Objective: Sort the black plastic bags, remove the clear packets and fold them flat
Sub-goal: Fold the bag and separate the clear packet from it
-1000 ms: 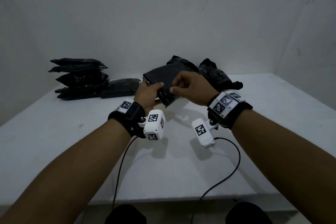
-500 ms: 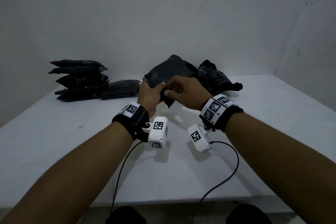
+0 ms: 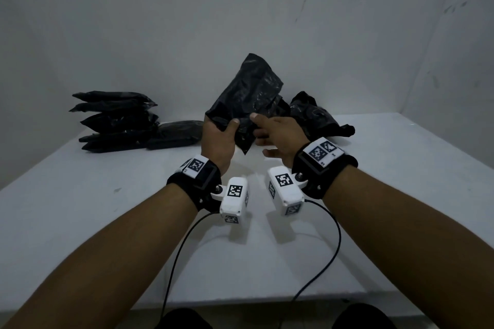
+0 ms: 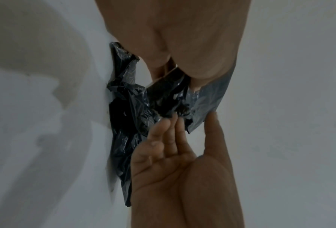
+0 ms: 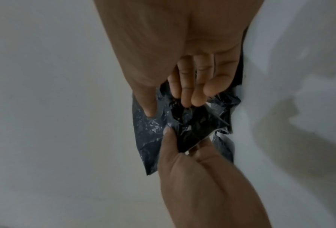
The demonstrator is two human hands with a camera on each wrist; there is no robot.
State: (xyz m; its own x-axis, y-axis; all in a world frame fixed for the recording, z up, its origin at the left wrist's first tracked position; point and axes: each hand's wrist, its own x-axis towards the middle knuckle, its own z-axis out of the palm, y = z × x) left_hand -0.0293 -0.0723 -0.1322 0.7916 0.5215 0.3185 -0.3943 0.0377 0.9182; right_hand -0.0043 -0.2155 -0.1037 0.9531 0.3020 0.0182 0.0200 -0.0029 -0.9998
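1. Above the middle of the surface (image 3: 374,195), the left hand (image 3: 217,141) clamps its grip on the black bag (image 3: 248,104); a second ago that bag lay lower and flatter, and now it stands upright.
2. The right hand (image 3: 280,136) has loosened, fingers (image 5: 186,92) straight and touching the crumpled mouth, probably to open it for a clear packet, none visible.
3. A folded stack (image 3: 117,120) lies far left and a crumpled pile (image 3: 318,117) behind, against bare grey walls (image 3: 240,8).

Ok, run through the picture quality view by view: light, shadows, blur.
Head view: dim and grey, the crinkled black plastic bag shows faint sheen, wrist cameras cast soft shadows on the white table. Left wrist view: the right hand is soft with blur. Right wrist view: near palm unfocused, broad shadows at right.
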